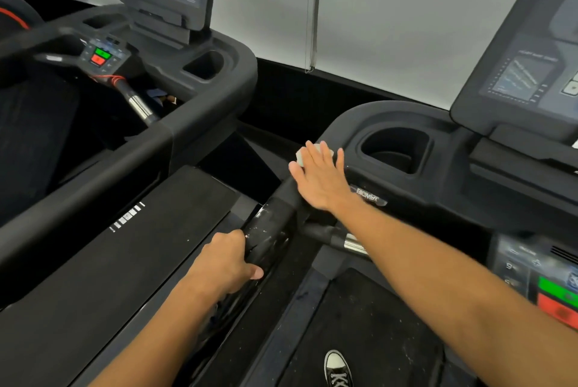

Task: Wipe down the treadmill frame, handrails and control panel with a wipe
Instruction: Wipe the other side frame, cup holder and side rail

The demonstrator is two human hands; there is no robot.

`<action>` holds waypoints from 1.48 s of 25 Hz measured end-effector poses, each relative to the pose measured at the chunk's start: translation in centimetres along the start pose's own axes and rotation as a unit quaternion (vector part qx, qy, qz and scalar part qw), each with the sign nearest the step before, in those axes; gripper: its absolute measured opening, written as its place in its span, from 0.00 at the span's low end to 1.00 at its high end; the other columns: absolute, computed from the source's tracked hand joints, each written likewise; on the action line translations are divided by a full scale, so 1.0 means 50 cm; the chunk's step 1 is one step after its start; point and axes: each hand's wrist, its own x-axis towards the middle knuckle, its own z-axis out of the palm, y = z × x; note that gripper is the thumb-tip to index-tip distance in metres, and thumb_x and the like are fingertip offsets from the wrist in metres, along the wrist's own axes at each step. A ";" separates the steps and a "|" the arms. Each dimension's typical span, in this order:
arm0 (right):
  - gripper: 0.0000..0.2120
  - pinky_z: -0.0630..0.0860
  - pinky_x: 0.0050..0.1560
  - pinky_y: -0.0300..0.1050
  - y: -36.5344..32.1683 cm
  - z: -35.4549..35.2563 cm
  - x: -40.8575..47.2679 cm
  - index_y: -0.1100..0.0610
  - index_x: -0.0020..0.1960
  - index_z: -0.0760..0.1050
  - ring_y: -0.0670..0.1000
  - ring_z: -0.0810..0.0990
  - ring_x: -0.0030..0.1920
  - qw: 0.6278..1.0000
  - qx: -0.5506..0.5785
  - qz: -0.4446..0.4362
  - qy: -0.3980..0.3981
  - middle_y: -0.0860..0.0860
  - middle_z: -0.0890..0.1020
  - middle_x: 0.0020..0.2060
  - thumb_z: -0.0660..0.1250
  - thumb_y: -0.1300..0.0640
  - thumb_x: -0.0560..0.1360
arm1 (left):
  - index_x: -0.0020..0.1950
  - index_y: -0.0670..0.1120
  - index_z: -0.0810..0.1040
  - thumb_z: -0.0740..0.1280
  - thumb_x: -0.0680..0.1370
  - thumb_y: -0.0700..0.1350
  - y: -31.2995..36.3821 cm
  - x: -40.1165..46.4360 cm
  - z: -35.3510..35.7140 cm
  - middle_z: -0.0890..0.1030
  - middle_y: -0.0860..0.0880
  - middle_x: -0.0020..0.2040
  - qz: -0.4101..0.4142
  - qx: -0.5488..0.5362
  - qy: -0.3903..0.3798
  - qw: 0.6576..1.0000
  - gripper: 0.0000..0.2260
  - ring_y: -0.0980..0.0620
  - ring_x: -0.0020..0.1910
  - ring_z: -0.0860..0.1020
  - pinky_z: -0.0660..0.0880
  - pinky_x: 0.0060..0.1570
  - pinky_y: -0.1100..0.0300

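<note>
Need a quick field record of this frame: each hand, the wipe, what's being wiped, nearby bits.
right hand: fingers straight, pressing flat on the wipe
pale grey wipe: under the right hand's fingers, on the console's front left corner
left hand: fingers curled round the handrail
black padded handrail: scuffed with white marks, runs up to the console
dark grey treadmill console: empty cup holder beside the right hand
green and red buttons: lower right, untouched
black-and-white sneaker: on the belt below
neighbouring treadmill: to the left

Head camera looks forward and down, close over the handrail [275,230].
</note>
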 end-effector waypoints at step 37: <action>0.32 0.60 0.73 0.56 0.021 -0.115 0.043 0.56 0.75 0.62 0.59 0.65 0.72 0.302 0.809 0.486 0.138 0.55 0.68 0.71 0.55 0.39 0.77 | 0.51 0.49 0.72 0.78 0.70 0.54 -0.002 0.021 -0.005 0.76 0.51 0.49 0.016 0.016 -0.016 1.000 0.19 0.50 0.46 0.79 0.80 0.51 0.54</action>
